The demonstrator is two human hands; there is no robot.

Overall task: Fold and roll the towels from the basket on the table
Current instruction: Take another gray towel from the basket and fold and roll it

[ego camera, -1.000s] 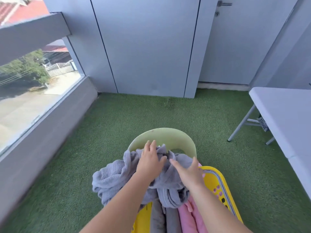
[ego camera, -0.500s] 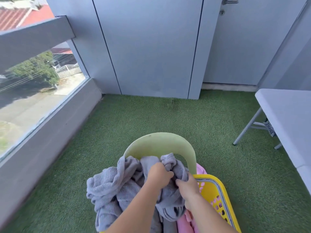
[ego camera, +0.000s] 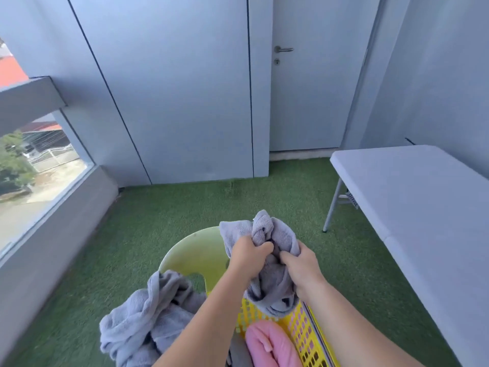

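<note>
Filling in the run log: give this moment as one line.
stage: pickup | left hand: grips grey towel | right hand: grips same towel | towel: bunched above yellow basket | table: at right

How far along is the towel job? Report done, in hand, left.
Done: nothing yet; no folded or rolled towel shows on the table. In hand: the left hand and right hand grip a bunched grey towel above the basket. Left: fold and roll it, then the pink towel and the grey cloth hanging at the left.
</note>
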